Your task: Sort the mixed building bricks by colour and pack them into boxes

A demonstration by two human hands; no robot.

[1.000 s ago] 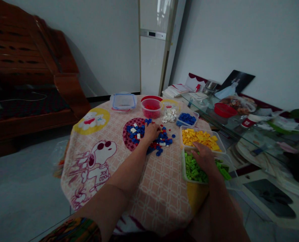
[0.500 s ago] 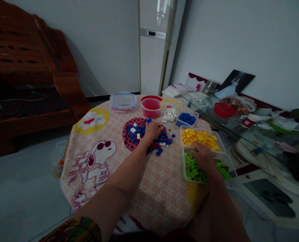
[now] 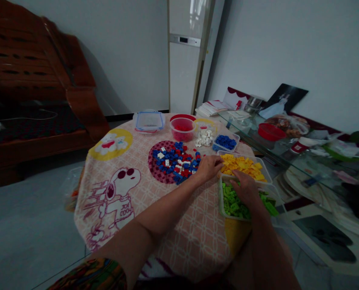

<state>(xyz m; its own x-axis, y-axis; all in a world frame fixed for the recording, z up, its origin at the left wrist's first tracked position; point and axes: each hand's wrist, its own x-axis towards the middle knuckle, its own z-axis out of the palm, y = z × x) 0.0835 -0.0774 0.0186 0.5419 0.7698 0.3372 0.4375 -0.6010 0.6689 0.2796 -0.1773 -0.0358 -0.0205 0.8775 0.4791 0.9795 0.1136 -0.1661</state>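
My left hand is at the left rim of a clear box of yellow toy bricks, fingertips pinched together over that edge. What lies between those fingertips is too small to make out. My right hand rests across the adjoining rims of the yellow box and a clear box of green toy bricks, thumb and fingers apart. Left of both hands, a loose pile of mixed blue, red and white bricks covers part of the tablecloth.
Behind the pile stand a red-tinted tub, a heap of white bricks and a box of blue bricks. A lidded clear container sits at the far edge. A cluttered glass table borders the right side.
My left hand has moved right, from above the mixed pile to the yellow box's edge, uncovering more of the pile. Something yellow showed at its fingertips before. My right hand has stayed put.
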